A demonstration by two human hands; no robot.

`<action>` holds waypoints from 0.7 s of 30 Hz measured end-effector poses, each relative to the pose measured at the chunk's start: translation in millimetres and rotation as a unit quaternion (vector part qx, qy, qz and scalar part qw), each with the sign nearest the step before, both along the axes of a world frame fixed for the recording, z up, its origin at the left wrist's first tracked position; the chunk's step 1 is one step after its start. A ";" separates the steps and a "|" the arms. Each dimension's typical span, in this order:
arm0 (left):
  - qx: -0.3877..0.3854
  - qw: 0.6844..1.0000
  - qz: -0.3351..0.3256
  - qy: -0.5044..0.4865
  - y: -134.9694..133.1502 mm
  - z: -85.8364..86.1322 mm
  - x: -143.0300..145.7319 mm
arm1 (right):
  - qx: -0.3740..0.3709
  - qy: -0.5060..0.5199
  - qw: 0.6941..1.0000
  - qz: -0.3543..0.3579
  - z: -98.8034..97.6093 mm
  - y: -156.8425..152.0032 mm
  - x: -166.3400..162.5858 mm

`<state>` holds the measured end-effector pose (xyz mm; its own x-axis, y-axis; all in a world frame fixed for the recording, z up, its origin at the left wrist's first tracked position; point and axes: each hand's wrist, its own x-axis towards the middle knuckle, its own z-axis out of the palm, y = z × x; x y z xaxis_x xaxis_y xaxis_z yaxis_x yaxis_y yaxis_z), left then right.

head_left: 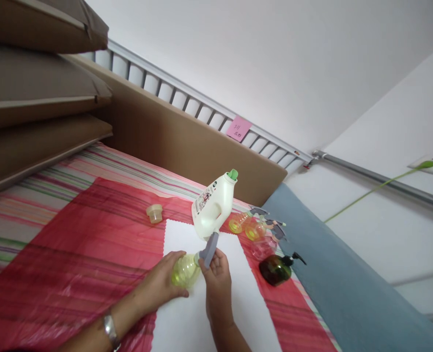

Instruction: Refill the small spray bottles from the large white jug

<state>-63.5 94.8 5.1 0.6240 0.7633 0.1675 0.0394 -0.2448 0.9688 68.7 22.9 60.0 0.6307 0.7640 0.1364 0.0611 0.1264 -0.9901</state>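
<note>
Gripped round its body by the left hand (170, 276) and pinched at the grey sprayer head (210, 248) by the right hand (217, 276), the yellow bottle (184, 272) is held over the white sheet (248, 298) and, being probably light, slick and squeezable, is best taken round the body.

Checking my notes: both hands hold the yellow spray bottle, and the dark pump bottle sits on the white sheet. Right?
No, the head view shows the dark pump bottle on the red covering, beside the white sheet. The rest holds.
</note>
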 end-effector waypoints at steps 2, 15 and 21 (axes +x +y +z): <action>0.000 1.000 0.000 0.001 0.1 0.6 -0.2 | -0.011 0.004 1.000 0.009 2.1 0.4 -2.0; -0.005 1.000 -0.017 0.025 1.2 4.1 -1.8 | -0.068 0.000 0.991 0.114 8.4 -2.4 4.3; -0.007 0.999 -0.018 0.041 -0.8 8.3 -2.1 | -0.050 0.016 0.996 0.068 4.0 0.0 -5.4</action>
<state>-65.6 94.0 13.4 0.6626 0.7416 0.1046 0.1104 -0.2349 0.9657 63.2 23.0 64.0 0.5239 0.8510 0.0370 0.0175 0.0327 -0.9993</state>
